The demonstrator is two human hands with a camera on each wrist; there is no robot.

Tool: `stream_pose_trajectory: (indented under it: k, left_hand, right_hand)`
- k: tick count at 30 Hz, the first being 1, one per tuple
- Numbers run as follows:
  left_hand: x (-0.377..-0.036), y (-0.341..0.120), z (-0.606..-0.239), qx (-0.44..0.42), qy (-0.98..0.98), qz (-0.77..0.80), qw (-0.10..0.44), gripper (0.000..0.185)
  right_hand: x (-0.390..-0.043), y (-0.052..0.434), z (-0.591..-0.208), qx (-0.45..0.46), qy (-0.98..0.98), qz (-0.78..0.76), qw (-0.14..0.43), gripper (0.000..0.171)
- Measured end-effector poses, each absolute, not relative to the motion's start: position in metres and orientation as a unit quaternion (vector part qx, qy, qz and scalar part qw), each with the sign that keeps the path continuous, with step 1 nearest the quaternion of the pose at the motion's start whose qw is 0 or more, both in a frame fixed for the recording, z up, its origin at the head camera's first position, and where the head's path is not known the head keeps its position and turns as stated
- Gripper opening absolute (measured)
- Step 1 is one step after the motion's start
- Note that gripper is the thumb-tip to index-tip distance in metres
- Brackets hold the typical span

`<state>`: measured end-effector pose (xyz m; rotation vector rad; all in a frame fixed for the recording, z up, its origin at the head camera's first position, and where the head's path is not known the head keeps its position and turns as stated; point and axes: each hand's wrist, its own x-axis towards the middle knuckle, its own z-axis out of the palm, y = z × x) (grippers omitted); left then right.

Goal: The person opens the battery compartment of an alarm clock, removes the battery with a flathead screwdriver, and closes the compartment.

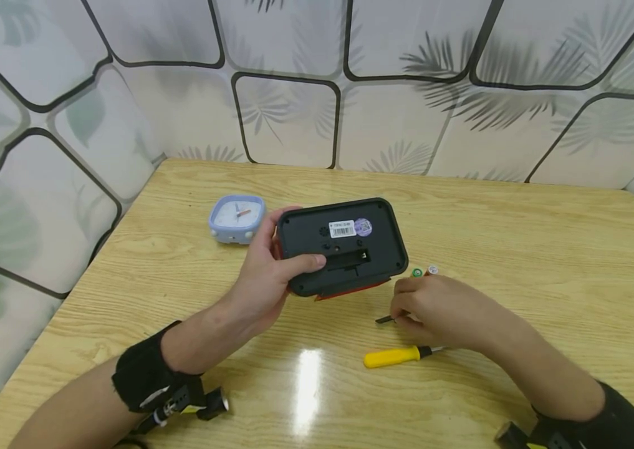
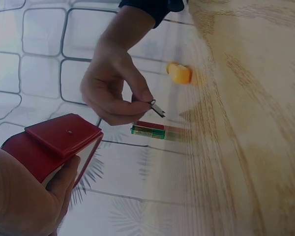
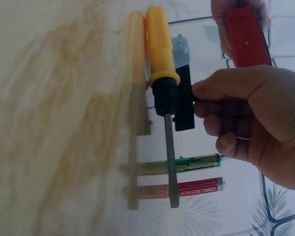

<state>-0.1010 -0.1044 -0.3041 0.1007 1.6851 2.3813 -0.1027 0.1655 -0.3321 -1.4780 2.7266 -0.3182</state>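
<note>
Left hand: the left hand (image 1: 263,274) grips a black-backed, red-fronted clock (image 1: 345,246) by its left end, thumb laid across the back, fingers wrapped round the edge; the clock is tilted, back up, raised off the worktop (image 1: 518,237).
Clock back: an open battery slot (image 1: 350,257) sits just beyond the left thumb tip; a white barcode label (image 1: 341,229) and a round purple sticker (image 1: 363,227) lie farther from the hand, toward the top edge.
Right hand: the right hand (image 1: 440,312) rests low over the worktop, thumb and fingertips pinching a small flat black battery cover (image 3: 184,98); the other fingers are curled in.
Battery cover: held edge-on between thumb and forefinger, just left of the right knuckles in the head view, close below the clock's lower edge, not touching it.
Screwdriver: a yellow-handled screwdriver (image 1: 395,356) lies flat on the worktop just on the near side of the right hand, handle pointing toward the left hand, shaft running under the right hand.
Batteries: a green battery (image 3: 182,163) and a red battery (image 3: 184,188) lie side by side on the worktop just beyond the right fingers, between that hand and the clock's right corner.
Alarm clock: a small pale-blue alarm clock (image 1: 236,218) stands on the worktop just beyond the left hand's fingers.
</note>
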Motion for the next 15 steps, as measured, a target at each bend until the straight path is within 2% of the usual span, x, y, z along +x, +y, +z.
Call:
stream_pose_trajectory:
  k: [6,12,15]
  left_hand:
    - [-0.102,-0.104,-0.305,0.017,0.577,0.808,0.121,0.071]
    - [-0.102,-0.104,-0.304,0.006,0.581,0.803,0.129,0.072]
    - [-0.101,-0.103,-0.304,0.002,0.583,0.801,0.135,0.072]
  right_hand:
    - [-0.099,0.167,-0.327,-0.507,0.849,-0.145,-0.04,0.017]
    - [-0.093,0.165,-0.317,-0.539,0.814,-0.194,-0.095,0.018]
    - [-0.089,0.163,-0.313,-0.554,0.792,-0.219,-0.131,0.007]
